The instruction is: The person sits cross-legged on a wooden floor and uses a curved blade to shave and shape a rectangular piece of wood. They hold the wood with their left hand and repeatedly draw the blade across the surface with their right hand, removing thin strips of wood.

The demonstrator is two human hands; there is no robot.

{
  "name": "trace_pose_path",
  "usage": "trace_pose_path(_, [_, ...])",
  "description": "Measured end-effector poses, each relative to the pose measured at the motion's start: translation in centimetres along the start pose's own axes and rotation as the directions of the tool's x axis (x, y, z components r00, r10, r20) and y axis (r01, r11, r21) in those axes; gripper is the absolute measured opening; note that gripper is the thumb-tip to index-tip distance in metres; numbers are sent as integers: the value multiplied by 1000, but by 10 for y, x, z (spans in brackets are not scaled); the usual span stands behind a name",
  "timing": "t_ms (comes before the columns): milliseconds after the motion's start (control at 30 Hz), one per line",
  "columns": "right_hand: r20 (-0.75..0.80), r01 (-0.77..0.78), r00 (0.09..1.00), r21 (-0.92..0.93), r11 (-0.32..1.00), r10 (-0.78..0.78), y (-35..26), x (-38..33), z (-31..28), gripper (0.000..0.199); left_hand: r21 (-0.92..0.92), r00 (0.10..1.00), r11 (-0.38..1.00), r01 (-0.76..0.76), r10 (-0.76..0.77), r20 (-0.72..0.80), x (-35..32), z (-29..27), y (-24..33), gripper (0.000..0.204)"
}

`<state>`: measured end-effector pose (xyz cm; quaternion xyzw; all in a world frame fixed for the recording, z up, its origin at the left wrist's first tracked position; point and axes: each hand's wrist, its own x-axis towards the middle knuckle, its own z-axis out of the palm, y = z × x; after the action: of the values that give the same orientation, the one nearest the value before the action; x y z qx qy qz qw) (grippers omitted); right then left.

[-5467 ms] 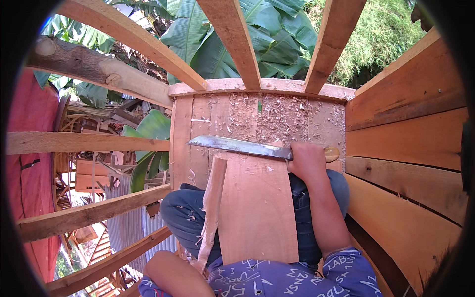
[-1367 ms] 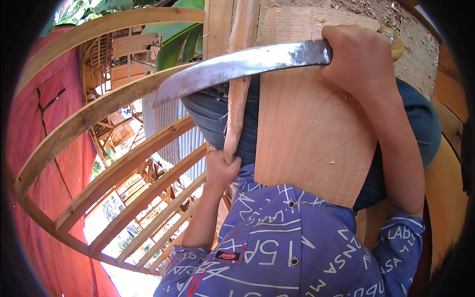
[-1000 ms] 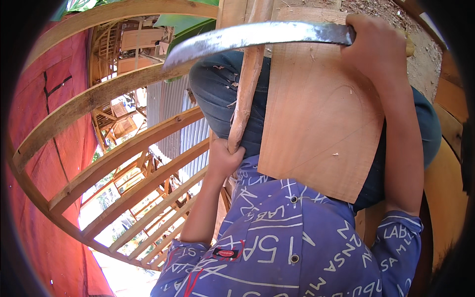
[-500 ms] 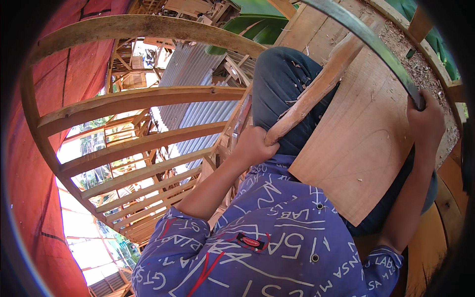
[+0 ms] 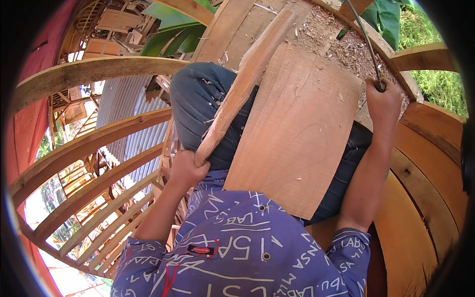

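Observation:
My left hand (image 5: 187,170) grips the lower end of a long rough wooden strip (image 5: 246,79) that slants up to the right across my knee. My right hand (image 5: 382,101) is closed on the handle of a curved machete (image 5: 363,39), its blade rising edge-on toward the top of the view. Between my hands a wide flat wooden board (image 5: 297,128) rests on my lap, leaning against the curved wooden structure (image 5: 346,47) ahead, which is strewn with shavings.
Curved wooden ribs (image 5: 94,74) arch around my left side, with corrugated metal sheeting (image 5: 118,99) and more timber frames below. Stacked curved planks (image 5: 425,188) close in on the right. Green leaves (image 5: 168,15) and grass (image 5: 440,84) lie beyond.
The view has tilted and swung left. My right hand has turned the machete from lying flat across the board to raised edge-on at the upper right. My left hand took hold of the strip's lower end.

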<state>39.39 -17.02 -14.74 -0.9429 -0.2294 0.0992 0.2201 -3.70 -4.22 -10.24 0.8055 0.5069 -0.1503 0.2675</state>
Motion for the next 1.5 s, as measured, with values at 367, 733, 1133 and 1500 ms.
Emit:
trace_pose_path(367, [-7,554,832,-38,832,-554,-67,-53,19,12,47,999,998,28,-27,-19,-3,-3,1,31])
trace_pose_path(733, [-44,23,999,290,957,-10,3,-3,3,29,71,999,997,-33,34,-15,5,3,1,32])
trace_pose_path(1133, [-7,463,885,-88,882,-465,-48,-35,20,13,39,997,999,-19,22,-74,4,3,4,32])
trace_pose_path(1500, [-108,125,990,381,916,-90,-11,-16,2,20,-36,996,996,-77,79,39,12,4,-8,30])
